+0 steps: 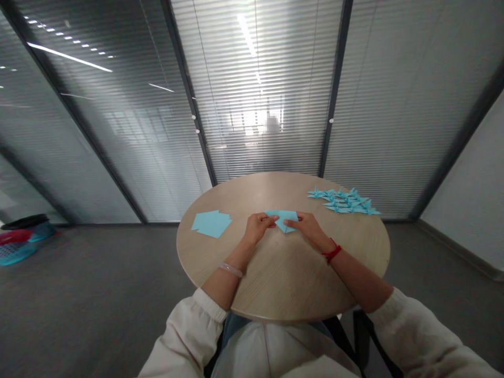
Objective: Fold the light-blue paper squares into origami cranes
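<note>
A light-blue sheet of origami paper (286,216), partly folded, is held up between my two hands over the middle of the table. My left hand (258,227) pinches its left edge between thumb and fingers. On the other side, my right hand (307,227) grips the right edge, with the thumb lying across the front of the paper. A pointed lower corner of the sheet shows between the hands. Some of the fingers behind the paper are hidden.
Loose blue paper sheets (212,224) overlap on the left of the round wooden table (275,283). Several folded blue paper cranes (342,201) stand grouped at the back right. Glass panels with blinds (268,79) rise behind. Plastic baskets (18,254) sit on the floor far left.
</note>
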A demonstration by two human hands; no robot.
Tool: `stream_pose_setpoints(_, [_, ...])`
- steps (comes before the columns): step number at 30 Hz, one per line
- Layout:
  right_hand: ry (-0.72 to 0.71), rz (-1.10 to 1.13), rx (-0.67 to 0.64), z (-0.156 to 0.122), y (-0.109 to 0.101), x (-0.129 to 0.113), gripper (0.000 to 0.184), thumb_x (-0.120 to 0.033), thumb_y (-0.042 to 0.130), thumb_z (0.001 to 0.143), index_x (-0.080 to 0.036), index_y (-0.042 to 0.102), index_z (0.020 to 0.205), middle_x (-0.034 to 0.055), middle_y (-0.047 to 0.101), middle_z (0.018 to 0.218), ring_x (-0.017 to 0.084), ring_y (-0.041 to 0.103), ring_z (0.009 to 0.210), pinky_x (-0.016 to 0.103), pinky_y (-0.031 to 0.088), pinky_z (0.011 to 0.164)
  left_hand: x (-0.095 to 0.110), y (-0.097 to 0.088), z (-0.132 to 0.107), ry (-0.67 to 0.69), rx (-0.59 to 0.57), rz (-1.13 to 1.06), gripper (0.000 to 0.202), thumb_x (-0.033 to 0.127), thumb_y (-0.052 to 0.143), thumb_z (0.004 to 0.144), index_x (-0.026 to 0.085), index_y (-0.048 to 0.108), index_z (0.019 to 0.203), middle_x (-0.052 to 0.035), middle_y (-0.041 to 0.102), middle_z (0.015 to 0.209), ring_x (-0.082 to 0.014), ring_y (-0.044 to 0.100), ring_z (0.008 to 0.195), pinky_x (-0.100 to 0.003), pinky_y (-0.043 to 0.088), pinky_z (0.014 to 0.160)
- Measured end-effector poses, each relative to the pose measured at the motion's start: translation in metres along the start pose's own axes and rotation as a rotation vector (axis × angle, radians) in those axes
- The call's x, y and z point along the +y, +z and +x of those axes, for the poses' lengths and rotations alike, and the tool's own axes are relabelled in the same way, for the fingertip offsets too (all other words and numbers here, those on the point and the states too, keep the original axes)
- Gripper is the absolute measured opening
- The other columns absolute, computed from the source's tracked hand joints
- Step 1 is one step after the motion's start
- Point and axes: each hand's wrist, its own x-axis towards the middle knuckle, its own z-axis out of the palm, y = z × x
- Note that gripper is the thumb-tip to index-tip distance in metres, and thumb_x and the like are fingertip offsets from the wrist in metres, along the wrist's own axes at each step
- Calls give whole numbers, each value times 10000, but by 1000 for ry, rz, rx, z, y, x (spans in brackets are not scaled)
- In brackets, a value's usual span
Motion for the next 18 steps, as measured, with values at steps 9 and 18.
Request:
stream_pose_setpoints(9, [13, -18, 34, -3, -1, -10, 448, -516, 735, 593, -125, 726, 811, 36, 666, 654, 198, 604, 605, 293, 475, 539, 2, 3, -4, -34, -101, 49, 390, 513, 751, 584, 135, 660, 573, -50, 667, 606, -147, 612, 571, -286, 530, 647])
stream_pose_setpoints(18, [33, 28, -11, -5, -4, -7, 467, -518, 727, 606, -110, 737, 833, 39, 667, 657, 191, 603, 587, 287, 464, 535, -2, 0, -2, -3, -116, 62, 375, 509, 741, 611, 147, 655, 562, -51, 665, 595, -143, 613, 563, -263, 526, 619])
